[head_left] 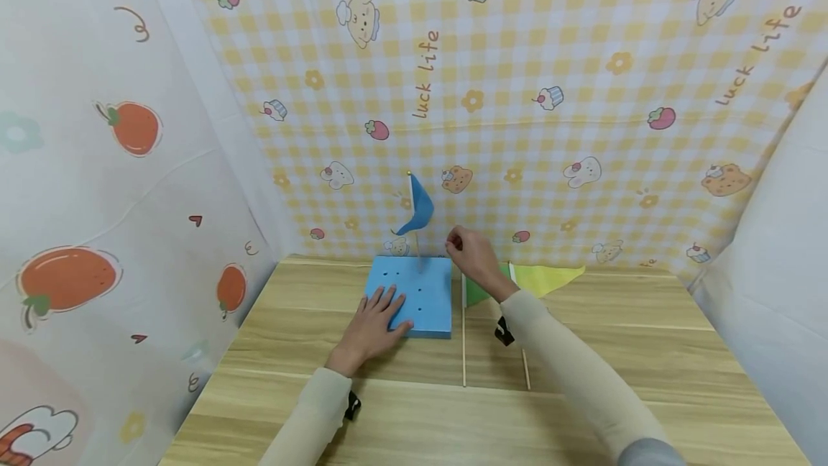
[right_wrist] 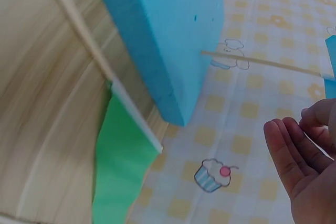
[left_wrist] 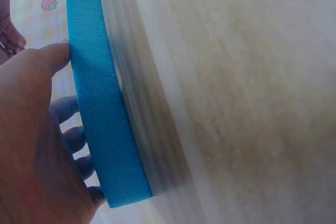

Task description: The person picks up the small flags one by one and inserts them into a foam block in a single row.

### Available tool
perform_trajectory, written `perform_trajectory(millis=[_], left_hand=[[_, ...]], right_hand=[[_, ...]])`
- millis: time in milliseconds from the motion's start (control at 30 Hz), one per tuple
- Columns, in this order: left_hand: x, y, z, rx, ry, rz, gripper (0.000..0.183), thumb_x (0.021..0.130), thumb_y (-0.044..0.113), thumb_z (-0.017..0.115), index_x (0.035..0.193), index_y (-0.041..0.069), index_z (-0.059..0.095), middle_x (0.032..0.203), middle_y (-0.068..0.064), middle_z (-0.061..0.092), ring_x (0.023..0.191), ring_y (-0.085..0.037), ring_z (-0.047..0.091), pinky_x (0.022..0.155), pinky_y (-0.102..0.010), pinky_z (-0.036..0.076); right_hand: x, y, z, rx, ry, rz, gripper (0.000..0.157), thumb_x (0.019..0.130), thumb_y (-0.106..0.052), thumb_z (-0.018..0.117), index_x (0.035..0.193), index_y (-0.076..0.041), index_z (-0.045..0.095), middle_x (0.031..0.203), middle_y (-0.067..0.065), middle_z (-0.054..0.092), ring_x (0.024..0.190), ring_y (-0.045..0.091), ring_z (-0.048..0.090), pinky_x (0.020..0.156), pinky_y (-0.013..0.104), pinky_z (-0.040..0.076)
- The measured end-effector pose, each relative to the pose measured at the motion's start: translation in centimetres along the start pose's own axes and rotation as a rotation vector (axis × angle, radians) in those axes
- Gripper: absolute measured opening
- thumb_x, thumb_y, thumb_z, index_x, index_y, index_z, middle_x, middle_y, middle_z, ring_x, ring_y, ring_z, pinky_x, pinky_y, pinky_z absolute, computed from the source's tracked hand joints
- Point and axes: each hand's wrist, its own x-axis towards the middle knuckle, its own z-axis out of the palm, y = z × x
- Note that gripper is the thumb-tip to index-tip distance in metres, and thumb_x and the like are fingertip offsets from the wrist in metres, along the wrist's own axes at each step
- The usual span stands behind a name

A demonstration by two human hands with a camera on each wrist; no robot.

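Observation:
A square blue foam block (head_left: 435, 300) with several small holes lies on the table. My left hand (head_left: 370, 329) rests on its front left part with the fingers spread; the left wrist view has the thumb and fingertips against the block's face (left_wrist: 100, 93). A blue flag (head_left: 422, 206) on a thin wooden stick (right_wrist: 262, 62) stands upright near the block's back edge, the stick's lower end in the foam. To the right of that flag, apart from it, hovers my right hand (head_left: 477, 257), fingers loosely bent and holding nothing.
A green flag (head_left: 477, 293) and a yellow flag (head_left: 546, 279) on sticks lie to the right of the block, partly under my right forearm. Behind the wooden table (head_left: 310, 293) hangs a checked cloth (head_left: 504, 142); a white patterned cloth (head_left: 187, 121) covers the left side.

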Motion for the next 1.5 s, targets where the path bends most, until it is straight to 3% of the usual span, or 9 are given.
perform_trajectory(millis=[433,667,1233,1367,1500], left_hand=[[-0.1,0.0,0.0,0.004,0.003,0.005,0.068,0.108,0.052,0.056,0.164,0.015,0.045,0.174,-0.014,0.033,0.164,-0.042,0.024,0.130,-0.068,0.020],[-0.2,0.2,-0.1,-0.006,0.003,0.006,0.068,0.108,0.051,0.057,0.164,0.014,0.045,0.174,-0.015,0.033,0.164,-0.042,0.024,0.130,-0.068,0.020],[-0.2,0.1,0.0,-0.007,0.001,0.008,0.068,0.109,0.051,0.056,0.164,0.013,0.045,0.174,-0.016,0.033,0.163,-0.043,0.025,0.130,-0.068,0.020],[-0.2,0.0,0.1,0.005,0.002,0.013,0.068,0.109,0.052,0.055,0.164,0.013,0.045,0.174,-0.016,0.033,0.163,-0.043,0.025,0.130,-0.068,0.021],[-0.2,0.0,0.1,0.001,0.005,0.012,0.069,0.109,0.052,0.055,0.164,0.013,0.045,0.174,-0.015,0.033,0.163,-0.043,0.025,0.130,-0.068,0.021]], right_hand=[[-1.8,2.0,-3.0,0.010,0.030,-0.011,0.012,0.105,-0.013,0.068,0.108,-0.005,0.076,0.099,0.011,0.079,0.088,0.025,0.075,0.075,0.042,0.062],[-2.7,2.3,-4.9,-0.004,0.076,-0.040,0.010,0.104,-0.009,0.069,0.104,-0.002,0.075,0.092,0.014,0.079,0.082,0.028,0.076,0.073,0.046,0.063],[-6.0,4.8,-8.2,-0.073,0.102,-0.015,0.011,0.104,-0.011,0.068,0.103,-0.003,0.075,0.088,0.012,0.077,0.079,0.028,0.074,0.074,0.048,0.062],[-6.7,5.4,-8.8,-0.090,0.118,-0.007,0.010,0.104,-0.009,0.068,0.103,-0.003,0.076,0.087,0.012,0.077,0.077,0.027,0.074,0.071,0.045,0.062],[-7.5,6.0,-9.3,-0.085,0.125,0.012,0.011,0.104,-0.008,0.068,0.103,-0.002,0.077,0.086,0.010,0.076,0.075,0.023,0.072,0.068,0.036,0.059]])
